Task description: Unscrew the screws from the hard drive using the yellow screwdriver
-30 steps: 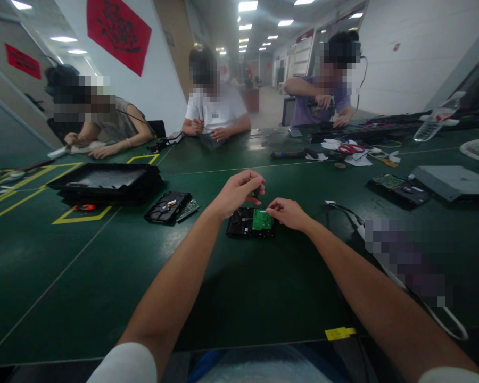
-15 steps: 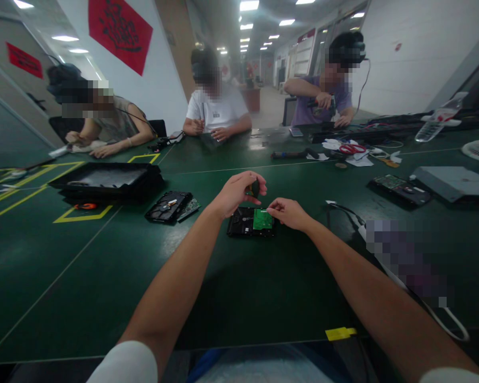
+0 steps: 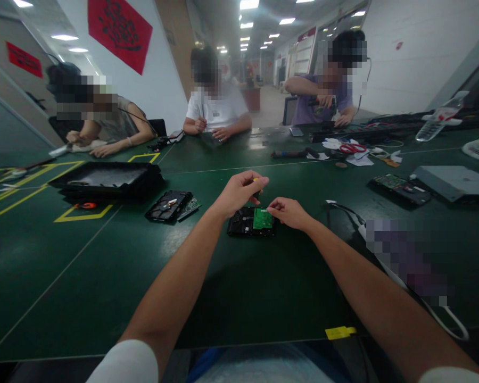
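A black hard drive with a green circuit board lies flat on the table in front of me. Above its far edge, my left hand is closed around the short yellow and dark handle of a screwdriver; its shaft is mostly hidden. The thumb and fingers of my right hand pinch together at the board's far right corner. What lies between those fingertips is too small to make out.
Another hard drive and a loose circuit board lie to the left, near a black tray. At right are a drive, a grey metal box and a cabled power strip. Three people work across the table.
My left hand has turned on the screwdriver handle, its thumb now extended and the handle tipped differently. My right hand and the hard drive have stayed in place.
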The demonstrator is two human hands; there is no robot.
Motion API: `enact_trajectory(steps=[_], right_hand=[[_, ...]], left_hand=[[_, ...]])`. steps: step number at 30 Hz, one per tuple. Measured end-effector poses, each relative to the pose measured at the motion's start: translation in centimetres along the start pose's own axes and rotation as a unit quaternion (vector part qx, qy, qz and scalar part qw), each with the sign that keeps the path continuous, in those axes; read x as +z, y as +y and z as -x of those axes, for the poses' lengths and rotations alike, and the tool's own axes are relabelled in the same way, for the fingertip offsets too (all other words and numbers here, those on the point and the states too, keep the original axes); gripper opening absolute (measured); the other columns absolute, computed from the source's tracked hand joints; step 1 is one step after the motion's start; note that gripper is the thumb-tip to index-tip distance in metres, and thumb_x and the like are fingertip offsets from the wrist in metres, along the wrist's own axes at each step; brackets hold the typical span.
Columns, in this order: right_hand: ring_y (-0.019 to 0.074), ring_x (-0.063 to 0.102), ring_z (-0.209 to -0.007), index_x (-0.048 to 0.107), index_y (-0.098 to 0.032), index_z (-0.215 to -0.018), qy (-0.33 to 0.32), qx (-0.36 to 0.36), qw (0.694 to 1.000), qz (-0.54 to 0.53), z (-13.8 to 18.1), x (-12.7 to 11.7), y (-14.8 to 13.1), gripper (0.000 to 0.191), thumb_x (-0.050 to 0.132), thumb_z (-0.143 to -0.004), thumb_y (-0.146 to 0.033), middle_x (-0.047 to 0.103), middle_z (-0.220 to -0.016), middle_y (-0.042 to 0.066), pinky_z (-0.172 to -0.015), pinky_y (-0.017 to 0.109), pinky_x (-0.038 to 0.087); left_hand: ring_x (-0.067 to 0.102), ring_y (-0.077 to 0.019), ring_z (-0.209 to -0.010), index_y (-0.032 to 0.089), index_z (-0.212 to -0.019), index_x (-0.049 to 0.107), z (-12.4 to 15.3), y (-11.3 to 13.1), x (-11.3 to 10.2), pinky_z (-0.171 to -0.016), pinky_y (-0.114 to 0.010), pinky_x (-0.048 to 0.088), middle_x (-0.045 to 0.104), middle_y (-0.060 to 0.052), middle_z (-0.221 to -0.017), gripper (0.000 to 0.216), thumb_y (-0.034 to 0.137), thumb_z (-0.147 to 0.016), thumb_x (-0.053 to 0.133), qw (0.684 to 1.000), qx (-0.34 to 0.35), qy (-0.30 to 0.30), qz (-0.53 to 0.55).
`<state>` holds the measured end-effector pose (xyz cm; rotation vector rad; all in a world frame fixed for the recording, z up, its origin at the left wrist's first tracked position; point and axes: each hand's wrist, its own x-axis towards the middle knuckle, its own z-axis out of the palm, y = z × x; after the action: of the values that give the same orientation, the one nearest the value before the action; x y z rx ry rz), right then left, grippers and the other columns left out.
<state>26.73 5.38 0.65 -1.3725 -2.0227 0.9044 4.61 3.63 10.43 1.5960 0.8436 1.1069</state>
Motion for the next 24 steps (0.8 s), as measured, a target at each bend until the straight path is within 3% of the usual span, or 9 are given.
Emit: enact_trajectory(steps=[5, 10, 18, 21, 24], right_hand=[[0.0115, 0.063, -0.057, 0.072, -0.019, -0.103, 0.0, 0.001, 1.0, -0.011, 0.0, 0.1, 0.1, 0.018, 0.071, -0.098, -0.036, 0.076, -0.086, 0.004, -0.053, 0.024, 0.048], [0.0115, 0.062, -0.056, 0.072, -0.019, -0.102, 0.0, 0.002, 1.0, -0.01, 0.0, 0.1, 0.1, 0.019, 0.071, -0.098, -0.037, 0.075, -0.083, 0.003, -0.052, 0.024, 0.047], [0.0119, 0.062, -0.057, 0.071, -0.02, -0.103, -0.001, 0.002, 1.0, -0.016, -0.1, 0.1, 0.4, 0.02, 0.07, -0.098, -0.039, 0.074, -0.084, 0.003, -0.053, 0.024, 0.048], [0.0126, 0.061, -0.054, 0.07, -0.021, -0.102, 0.025, 0.004, 0.999, -0.027, 0.1, 0.0, 0.1, 0.022, 0.067, -0.099, -0.043, 0.073, -0.08, 0.002, -0.053, 0.026, 0.048], [0.0137, 0.062, -0.055, 0.069, -0.022, -0.097, 0.1, -0.022, 0.994, -0.038, 0.2, -0.7, -1.1, 0.027, 0.063, -0.1, -0.048, 0.069, -0.077, 0.0, -0.056, 0.028, 0.048]], left_hand=[[0.069, -0.0173, -0.082, 0.017, -0.091, 0.067, 0.0, 0.0, -0.3, -0.057, -0.022, 0.056, 0.069, -0.007, -0.089, 0.037, 0.053, -0.097, 0.068, 0.999, -0.014, -0.013, 0.042], [0.07, -0.02, -0.086, 0.016, -0.097, 0.07, -0.2, -0.3, -0.8, -0.063, -0.028, 0.061, 0.07, -0.009, -0.091, 0.029, 0.042, -0.1, 0.059, 0.994, -0.044, -0.028, 0.1], [0.069, -0.0188, -0.086, 0.017, -0.097, 0.069, 0.1, 0.7, -1.1, -0.064, -0.028, 0.061, 0.071, -0.009, -0.094, 0.024, 0.041, -0.098, 0.066, 0.998, -0.031, -0.032, 0.045], [0.069, -0.0184, -0.085, 0.016, -0.097, 0.069, 0.1, 0.7, -1.1, -0.063, -0.026, 0.06, 0.071, -0.009, -0.094, 0.026, 0.042, -0.097, 0.066, 0.999, -0.022, -0.025, 0.024], [0.067, -0.0165, -0.081, 0.017, -0.096, 0.071, -0.1, 0.5, -1.1, -0.062, -0.024, 0.058, 0.07, -0.007, -0.091, 0.027, 0.043, -0.097, 0.065, 1.0, -0.006, -0.01, -0.013]])
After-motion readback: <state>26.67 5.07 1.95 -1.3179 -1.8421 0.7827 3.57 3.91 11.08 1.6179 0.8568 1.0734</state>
